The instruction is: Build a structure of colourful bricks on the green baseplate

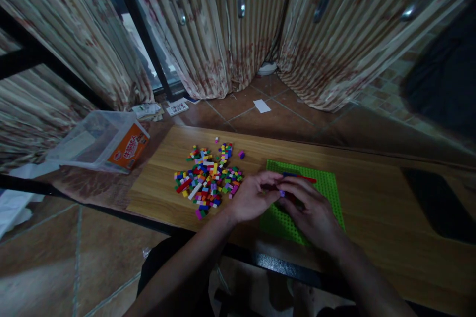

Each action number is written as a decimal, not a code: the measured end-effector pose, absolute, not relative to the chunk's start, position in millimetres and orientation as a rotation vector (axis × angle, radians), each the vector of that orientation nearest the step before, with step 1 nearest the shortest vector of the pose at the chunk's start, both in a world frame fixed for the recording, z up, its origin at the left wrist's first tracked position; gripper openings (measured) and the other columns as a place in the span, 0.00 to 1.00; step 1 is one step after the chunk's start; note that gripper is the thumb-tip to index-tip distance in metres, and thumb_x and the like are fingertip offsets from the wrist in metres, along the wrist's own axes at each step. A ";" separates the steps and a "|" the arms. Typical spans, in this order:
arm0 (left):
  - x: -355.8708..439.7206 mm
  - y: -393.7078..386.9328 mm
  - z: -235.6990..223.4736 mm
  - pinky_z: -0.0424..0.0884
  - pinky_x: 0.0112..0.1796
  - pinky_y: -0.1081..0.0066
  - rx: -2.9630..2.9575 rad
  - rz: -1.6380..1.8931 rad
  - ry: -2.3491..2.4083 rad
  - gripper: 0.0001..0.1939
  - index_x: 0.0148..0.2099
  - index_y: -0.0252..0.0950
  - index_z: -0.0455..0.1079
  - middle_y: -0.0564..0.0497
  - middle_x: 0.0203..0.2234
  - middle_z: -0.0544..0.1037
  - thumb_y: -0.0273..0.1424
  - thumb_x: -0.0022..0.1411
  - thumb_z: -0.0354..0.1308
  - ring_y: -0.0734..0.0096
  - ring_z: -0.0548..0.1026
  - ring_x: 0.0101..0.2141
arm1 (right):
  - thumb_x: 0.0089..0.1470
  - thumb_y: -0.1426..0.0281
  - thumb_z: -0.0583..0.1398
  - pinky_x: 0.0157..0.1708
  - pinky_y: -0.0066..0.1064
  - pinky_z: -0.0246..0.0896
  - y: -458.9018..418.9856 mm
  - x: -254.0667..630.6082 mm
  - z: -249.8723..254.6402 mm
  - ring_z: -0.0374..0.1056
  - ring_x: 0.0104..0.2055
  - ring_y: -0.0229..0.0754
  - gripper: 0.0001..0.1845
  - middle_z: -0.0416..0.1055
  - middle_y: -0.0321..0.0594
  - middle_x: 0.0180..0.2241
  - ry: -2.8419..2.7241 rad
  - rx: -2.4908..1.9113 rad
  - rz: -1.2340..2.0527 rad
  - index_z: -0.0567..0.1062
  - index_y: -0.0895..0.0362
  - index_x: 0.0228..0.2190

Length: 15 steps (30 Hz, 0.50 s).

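A green studded baseplate (327, 185) lies on the wooden table (372, 203). Both hands meet over its left half. My left hand (253, 195) has its fingers curled, pinching towards a small purple brick (281, 192) held between the two hands. My right hand (310, 208) lies over the plate with fingers bent around the same spot. A short row of blue and red bricks (299, 177) sits on the plate just beyond the fingers. A pile of small coloured bricks (208, 178) lies to the left of my left hand.
A clear plastic box (100, 141) with an orange label rests on its side at the table's left. A dark flat thing (439, 203) lies at the right end. Curtains (223, 34) hang behind, above a tiled floor with scraps of paper (262, 105).
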<state>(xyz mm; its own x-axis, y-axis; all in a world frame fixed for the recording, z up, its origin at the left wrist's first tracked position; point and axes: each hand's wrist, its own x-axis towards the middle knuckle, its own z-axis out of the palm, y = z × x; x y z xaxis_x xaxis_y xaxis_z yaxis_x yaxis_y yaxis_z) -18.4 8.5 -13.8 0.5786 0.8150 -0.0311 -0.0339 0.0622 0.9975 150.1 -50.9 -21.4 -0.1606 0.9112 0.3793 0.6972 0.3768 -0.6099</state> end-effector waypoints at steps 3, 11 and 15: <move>-18.3 8.3 -14.0 0.73 0.43 0.66 1.360 0.735 0.760 0.14 0.47 0.33 0.72 0.46 0.39 0.79 0.24 0.57 0.60 0.68 0.77 0.40 | 0.59 0.64 0.59 0.49 0.44 0.67 -51.2 148.9 -21.9 0.70 0.50 0.47 0.12 0.73 0.42 0.47 -1.890 -1.399 0.355 0.75 0.49 0.44; -26.1 15.8 -6.1 0.73 0.43 0.66 1.303 0.789 0.812 0.12 0.45 0.33 0.74 0.46 0.37 0.80 0.29 0.58 0.61 0.68 0.77 0.39 | 0.56 0.57 0.60 0.35 0.36 0.70 -48.2 167.3 -14.4 0.74 0.33 0.43 0.13 0.77 0.39 0.35 -1.552 -1.678 0.293 0.77 0.51 0.38; -38.8 23.6 13.3 0.73 0.43 0.66 1.207 0.874 0.734 0.14 0.46 0.35 0.75 0.46 0.37 0.80 0.32 0.57 0.63 0.67 0.77 0.39 | 0.52 0.56 0.61 0.32 0.36 0.70 -45.6 185.3 -16.8 0.74 0.31 0.45 0.16 0.77 0.40 0.32 -1.405 -1.838 0.257 0.78 0.54 0.36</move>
<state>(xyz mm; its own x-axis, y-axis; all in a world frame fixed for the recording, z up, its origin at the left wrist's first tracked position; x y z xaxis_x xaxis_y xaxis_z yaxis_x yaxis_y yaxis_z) -38.8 23.6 13.3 0.4855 0.8739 -0.0234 -0.1735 0.1226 0.9772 185.3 -45.6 -16.8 0.3649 0.8843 0.2913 0.7237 -0.0726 -0.6863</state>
